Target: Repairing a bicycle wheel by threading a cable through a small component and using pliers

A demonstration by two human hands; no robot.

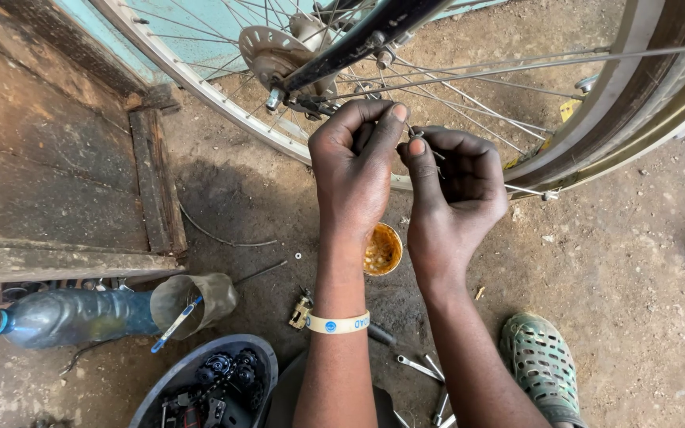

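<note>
Head view: nut between both hands' fingertips.

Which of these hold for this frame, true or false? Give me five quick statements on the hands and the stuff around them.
1. Both hands meet at a small metal part in front of the bicycle wheel. True: the left hand and right hand pinch the small metal part between their fingertips.
2. The left wrist is bare. False: it wears a pale wristband.
3. A small round tin sits on the ground below the hands. True.
4. The plastic bottle stands upright. False: it lies on its side.
5. The foot at lower right is bare. False: it wears a green perforated shoe.
</note>
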